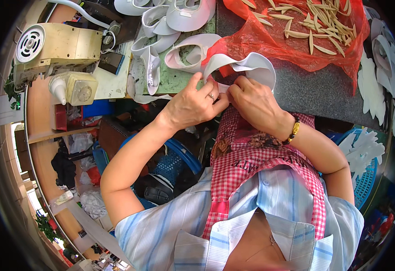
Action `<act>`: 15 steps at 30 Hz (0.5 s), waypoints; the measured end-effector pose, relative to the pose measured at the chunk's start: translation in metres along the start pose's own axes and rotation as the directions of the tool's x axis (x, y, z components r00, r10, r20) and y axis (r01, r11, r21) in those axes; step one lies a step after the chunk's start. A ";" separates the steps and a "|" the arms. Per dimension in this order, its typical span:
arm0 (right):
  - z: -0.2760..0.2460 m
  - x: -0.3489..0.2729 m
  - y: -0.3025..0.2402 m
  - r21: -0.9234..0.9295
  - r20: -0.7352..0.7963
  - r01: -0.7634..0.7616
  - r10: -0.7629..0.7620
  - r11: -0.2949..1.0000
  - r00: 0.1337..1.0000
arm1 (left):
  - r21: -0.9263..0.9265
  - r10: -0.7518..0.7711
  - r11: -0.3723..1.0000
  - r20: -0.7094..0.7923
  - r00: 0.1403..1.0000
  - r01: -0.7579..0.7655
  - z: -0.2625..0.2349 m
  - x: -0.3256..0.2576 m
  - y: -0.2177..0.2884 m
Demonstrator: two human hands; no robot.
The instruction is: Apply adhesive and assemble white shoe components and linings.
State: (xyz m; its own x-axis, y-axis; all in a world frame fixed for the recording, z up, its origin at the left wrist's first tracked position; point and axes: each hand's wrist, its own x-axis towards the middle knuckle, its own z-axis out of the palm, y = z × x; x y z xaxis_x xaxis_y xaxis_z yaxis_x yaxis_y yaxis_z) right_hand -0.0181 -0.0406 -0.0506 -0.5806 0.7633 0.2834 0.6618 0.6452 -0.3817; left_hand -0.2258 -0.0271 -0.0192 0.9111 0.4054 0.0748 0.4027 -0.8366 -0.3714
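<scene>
Head view: hands (pixel 189 103) pinch white upper (pixel 261 67), long axis crosswise.

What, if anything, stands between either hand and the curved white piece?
Nothing visible: the left hand and right hand both hold the curved white piece. The red plastic sheet lies beyond them, not between.

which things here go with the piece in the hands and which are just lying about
Likely part of the work:
white curved piece, between left hand and right hand
similar white pieces
perhaps beige slips on red plastic

Seemingly lying about:
black cloth
crumpled plastic bags
</scene>
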 end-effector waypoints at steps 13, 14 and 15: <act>0.004 0.003 -0.002 0.173 -0.178 -0.055 0.086 0.983 0.980 | 0.070 -0.020 0.997 0.053 0.998 0.016 -0.006 -0.006 0.012; 0.002 0.004 -0.004 0.178 -0.178 -0.024 0.057 0.984 0.982 | 0.095 -0.043 0.995 0.059 0.997 0.037 -0.006 -0.007 0.015; 0.004 0.003 -0.006 0.180 -0.172 -0.027 0.058 0.983 0.983 | 0.120 -0.067 0.991 0.064 0.996 0.059 -0.007 -0.008 0.019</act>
State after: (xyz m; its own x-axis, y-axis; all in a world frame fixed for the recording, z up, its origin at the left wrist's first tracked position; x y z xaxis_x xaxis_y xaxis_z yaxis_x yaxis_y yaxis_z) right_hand -0.0258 -0.0428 -0.0511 -0.4508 0.7940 0.4078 0.5813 0.6079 -0.5409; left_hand -0.2249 -0.0483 -0.0205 0.8743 0.4837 0.0401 0.4428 -0.7610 -0.4742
